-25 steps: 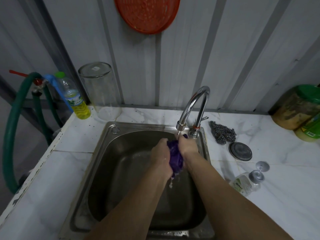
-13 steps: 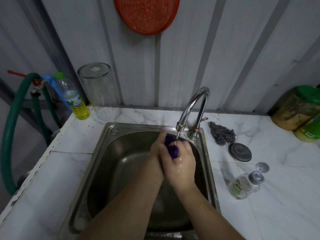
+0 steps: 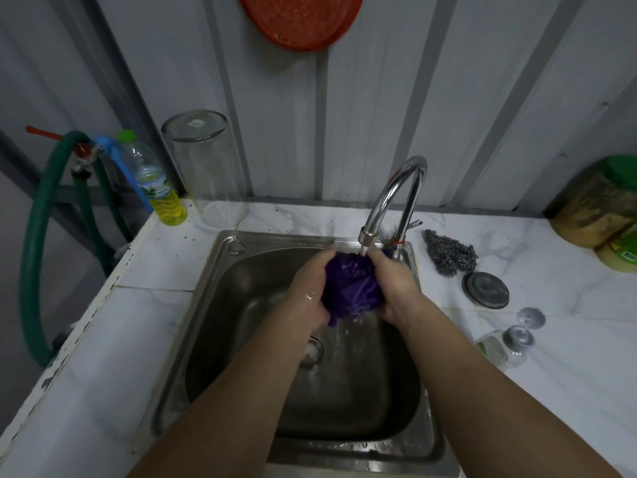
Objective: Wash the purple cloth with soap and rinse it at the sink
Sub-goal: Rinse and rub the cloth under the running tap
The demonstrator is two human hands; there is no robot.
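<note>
— Any writing you can read on those bottles?

— No. The clear plastic bottle with the green cap and yellow liquid (image 3: 155, 181) at the back left of the white marble-patterned table (image 3: 568, 357) has a blue-green label, but the print is too small to make out. The upturned clear glass jar (image 3: 206, 167) beside it carries a small pale sticker on its base, also unreadable. On the right, a clear bottle with a silver pump top (image 3: 506, 343) lies on its side; its label shows some green, no legible words. The green-lidded jar (image 3: 599, 201) at the far right has a green label half out of view.

— And the cloth?

— The bunched purple cloth (image 3: 351, 288) sits between the two hands, over the stainless steel sink (image 3: 220, 270), directly under the spout of the curved chrome tap (image 3: 396, 198). Water runs onto its top and drips from its lower edge into the basin.

— How are the hands holding it?

— The left hand (image 3: 310, 291) is cupped and closed against the cloth's left side, the right hand (image 3: 396, 288) closed against its right, both gripping it.

— Anything else nearby?

— A grey steel-wool scourer (image 3: 448, 255) and a round dark metal lid (image 3: 486, 290) lie on the table just right of the sink. A green hose (image 3: 34, 253) loops at the left, and an orange round plastic tray (image 3: 303, 19) hangs on the wall above.
</note>
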